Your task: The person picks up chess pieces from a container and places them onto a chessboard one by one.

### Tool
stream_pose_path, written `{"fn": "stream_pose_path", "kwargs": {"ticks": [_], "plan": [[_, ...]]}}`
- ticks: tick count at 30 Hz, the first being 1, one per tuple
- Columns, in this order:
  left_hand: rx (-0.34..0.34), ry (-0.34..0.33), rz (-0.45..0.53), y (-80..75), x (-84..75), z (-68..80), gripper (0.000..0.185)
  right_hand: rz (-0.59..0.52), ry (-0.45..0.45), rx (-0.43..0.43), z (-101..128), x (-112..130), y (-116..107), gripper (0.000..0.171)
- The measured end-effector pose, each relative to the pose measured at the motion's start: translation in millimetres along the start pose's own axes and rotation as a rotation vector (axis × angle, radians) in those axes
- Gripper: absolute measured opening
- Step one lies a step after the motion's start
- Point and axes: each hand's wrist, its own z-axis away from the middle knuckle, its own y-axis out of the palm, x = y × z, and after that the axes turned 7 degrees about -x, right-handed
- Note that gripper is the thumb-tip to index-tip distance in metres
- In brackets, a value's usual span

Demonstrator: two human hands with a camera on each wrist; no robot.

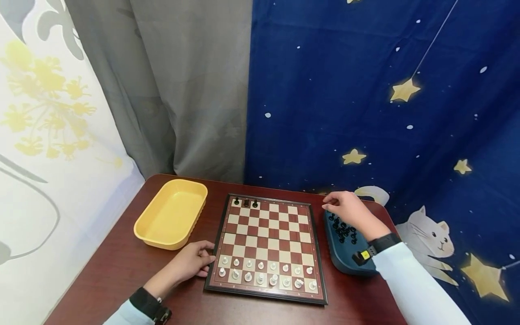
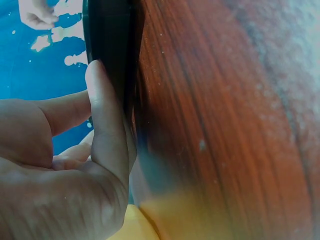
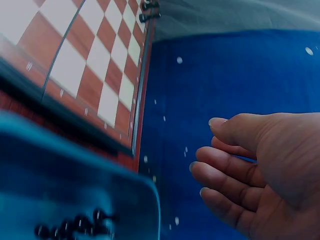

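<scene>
A chessboard [image 1: 263, 243] with brown and cream squares lies on the table. White chess pieces [image 1: 261, 278] fill its two near rows, and three black chess pieces [image 1: 246, 203] stand at the far left corner. My left hand [image 1: 191, 261] touches the board's left edge, fingers fairly straight along the dark side in the left wrist view. Over the far part of a blue tray [image 1: 352, 266] hovers my right hand [image 1: 348, 206], its fingers loosely bent with nothing seen between them. Loose black pieces [image 1: 344, 231] lie inside that tray, partly covered by the forearm.
A yellow tray [image 1: 174, 243] stands to the left of the board on the dark red table [image 1: 109, 271]. Behind the table hang a grey curtain [image 1: 203, 90] and a blue starry curtain [image 1: 325, 113]. The blue tray sits close by the board's right edge.
</scene>
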Motion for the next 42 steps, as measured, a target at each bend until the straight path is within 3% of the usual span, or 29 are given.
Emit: {"fn": "stream_pose_path", "kwargs": {"ticks": [9, 15, 28, 35, 42], "plan": [[-0.011, 0.005, -0.014, 1.6, -2.9, 1.2, 0.035, 0.003, 0.009, -0.058, 23.2, -40.0, -29.6, 0.022], [-0.021, -0.013, -0.025, 1.4, -1.9, 3.5, 0.034, 0.029, 0.028, -0.068, 29.0, -57.8, -34.4, 0.021], [-0.004, -0.006, -0.019, 1.0, -1.6, 1.8, 0.034, 0.153, 0.033, 0.042, 20.1, -94.7, -10.0, 0.019], [-0.012, -0.023, -0.020, 1.0, -2.5, 1.4, 0.034, 0.197, -0.009, 0.080, 12.6, -101.0, 3.7, 0.021], [-0.010, -0.026, -0.017, 0.2, -2.9, 1.2, 0.034, 0.175, -0.004, 0.088, 11.8, -100.8, 11.4, 0.018]]}}
